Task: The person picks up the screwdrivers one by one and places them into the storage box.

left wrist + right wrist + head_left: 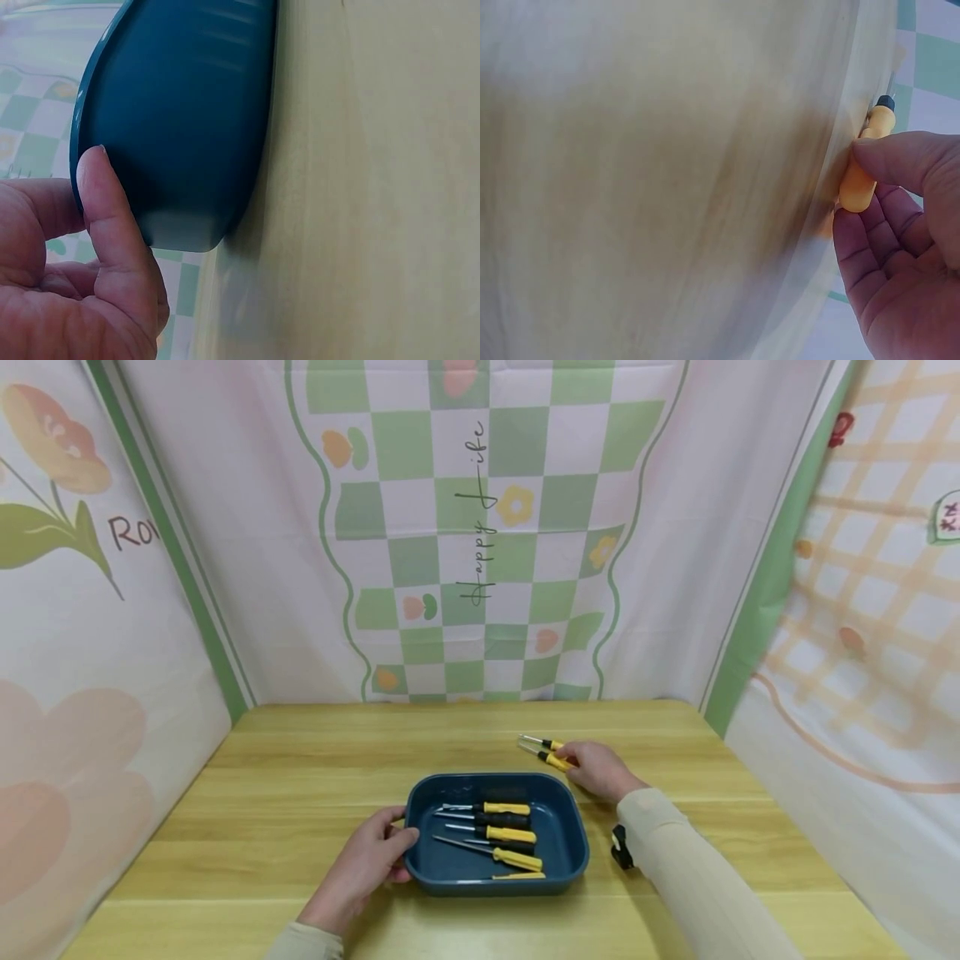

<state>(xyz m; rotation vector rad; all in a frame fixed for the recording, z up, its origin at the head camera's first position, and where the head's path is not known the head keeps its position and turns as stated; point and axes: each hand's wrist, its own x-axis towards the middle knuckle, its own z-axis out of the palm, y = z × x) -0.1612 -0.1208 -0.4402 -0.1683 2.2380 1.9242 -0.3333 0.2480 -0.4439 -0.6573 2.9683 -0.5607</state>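
Note:
My left hand point(365, 860) grips the left rim of a dark blue rectangular tray point(573, 843). In the left wrist view the thumb point(109, 202) lies against the tray's outer wall point(180, 120). Inside the tray lie several screwdrivers, some with yellow handles point(517, 860) and some with black handles point(506, 820). Beyond its far right corner, my right hand point(600, 770) pinches the yellow handle of a screwdriver point(859, 184) between thumb and fingers. Side by side near that hand are two yellow-and-black handles point(553, 760), their metal shafts pointing left.
The wooden table point(300, 752) extends around the tray. Printed curtains point(487, 527) hang behind the far edge and on both sides. A black device point(622, 847) sits at the right wrist.

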